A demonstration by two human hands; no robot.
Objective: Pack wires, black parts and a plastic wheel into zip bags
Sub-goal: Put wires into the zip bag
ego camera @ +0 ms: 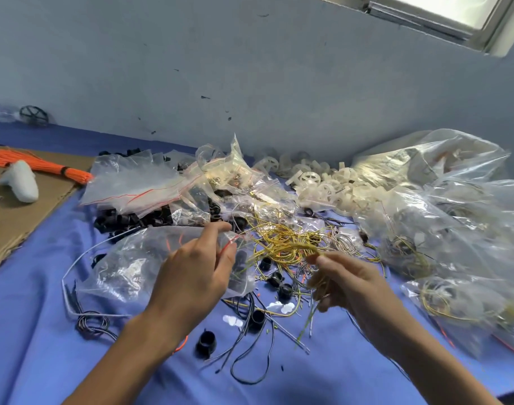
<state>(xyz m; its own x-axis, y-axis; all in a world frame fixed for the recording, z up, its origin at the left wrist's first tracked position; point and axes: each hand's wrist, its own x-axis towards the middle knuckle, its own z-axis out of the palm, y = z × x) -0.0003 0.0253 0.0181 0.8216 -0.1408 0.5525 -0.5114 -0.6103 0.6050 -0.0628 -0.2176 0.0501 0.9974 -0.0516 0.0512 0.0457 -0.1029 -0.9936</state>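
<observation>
My left hand (197,273) pinches the red-lined mouth of a clear zip bag (133,264) lying on the blue cloth. My right hand (346,282) grips a bunch of yellow wires (287,244) whose loops reach toward the bag's mouth. Loose black parts (276,279) lie between and below the hands, one (206,343) near my left forearm. A heap of white plastic wheels (317,179) sits at the back by the wall. Thin black wires (249,355) trail across the cloth in front.
A stack of zip bags (138,182) covers more black parts at back left. Large filled clear bags (454,229) crowd the right side. A cardboard sheet (24,217) at left carries an orange wire bundle (45,168) and a white foam piece (19,182).
</observation>
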